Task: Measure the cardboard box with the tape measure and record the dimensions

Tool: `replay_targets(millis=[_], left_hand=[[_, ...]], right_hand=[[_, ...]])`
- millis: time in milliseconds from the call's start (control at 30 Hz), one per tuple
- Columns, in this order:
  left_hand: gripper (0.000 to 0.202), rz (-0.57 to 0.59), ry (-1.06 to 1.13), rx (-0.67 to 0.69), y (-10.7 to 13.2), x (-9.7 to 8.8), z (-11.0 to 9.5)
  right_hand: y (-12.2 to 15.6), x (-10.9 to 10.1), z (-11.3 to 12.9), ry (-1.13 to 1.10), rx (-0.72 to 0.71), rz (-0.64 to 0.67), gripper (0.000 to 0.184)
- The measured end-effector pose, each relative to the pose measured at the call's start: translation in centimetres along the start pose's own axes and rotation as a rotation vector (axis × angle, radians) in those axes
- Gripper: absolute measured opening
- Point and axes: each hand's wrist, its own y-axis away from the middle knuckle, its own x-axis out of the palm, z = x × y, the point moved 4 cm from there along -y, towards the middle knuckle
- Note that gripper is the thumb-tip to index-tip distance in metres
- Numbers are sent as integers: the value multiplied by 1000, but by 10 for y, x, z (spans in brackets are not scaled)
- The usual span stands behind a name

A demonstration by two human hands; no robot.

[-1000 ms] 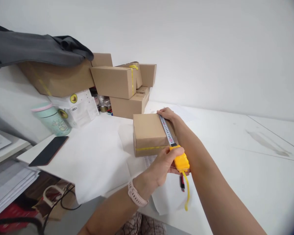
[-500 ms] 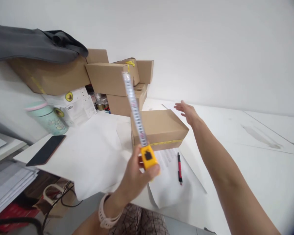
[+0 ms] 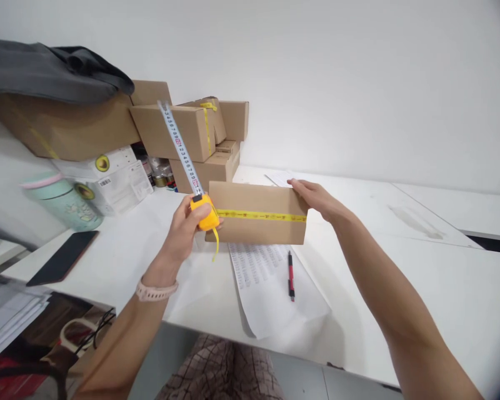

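A brown cardboard box (image 3: pixel 258 222) sealed with yellow tape stands tipped up on its edge on the white table (image 3: pixel 400 266). My right hand (image 3: pixel 314 197) grips its upper right corner. My left hand (image 3: pixel 187 225), with a pale watch at the wrist, is closed on a yellow tape measure (image 3: pixel 204 214) at the box's left end. The measure's white blade (image 3: pixel 179 147) sticks up and to the left, free in the air.
A printed sheet (image 3: pixel 262 272) and a red pen (image 3: pixel 290 275) lie in front of the box. Stacked cardboard boxes (image 3: pixel 183 133) stand behind, with a grey garment (image 3: pixel 45 72) over the biggest one. A mint bottle (image 3: pixel 62 203) and a dark phone (image 3: pixel 62 264) are at left.
The box has been tipped from lying flat onto its edge. My right hand, open half a second ago, now holds its corner. My left hand moved the tape measure to the box's left end.
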Motion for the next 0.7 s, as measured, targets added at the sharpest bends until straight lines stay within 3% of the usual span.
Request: replay_targets(millis=[167, 233, 300, 500, 600, 700], left_hand=[[47, -28, -60, 0, -17, 13, -4], [49, -21, -76, 58, -5, 21, -1], [51, 57, -73, 76, 15, 34, 7], [46, 347, 18, -243, 72, 74, 65], [47, 397, 57, -367, 78, 80, 90], [47, 430, 73, -415, 75, 76, 97]], right_hand=[[-15, 1, 28, 457, -35, -159, 52], [-28, 13, 39, 588, -85, -204, 46], [-43, 27, 49, 660, -146, -234, 44], [-80, 50, 53, 696, -165, -303, 54], [-83, 51, 50, 652, -143, -308, 67], [-81, 51, 50, 595, -145, -299, 80]])
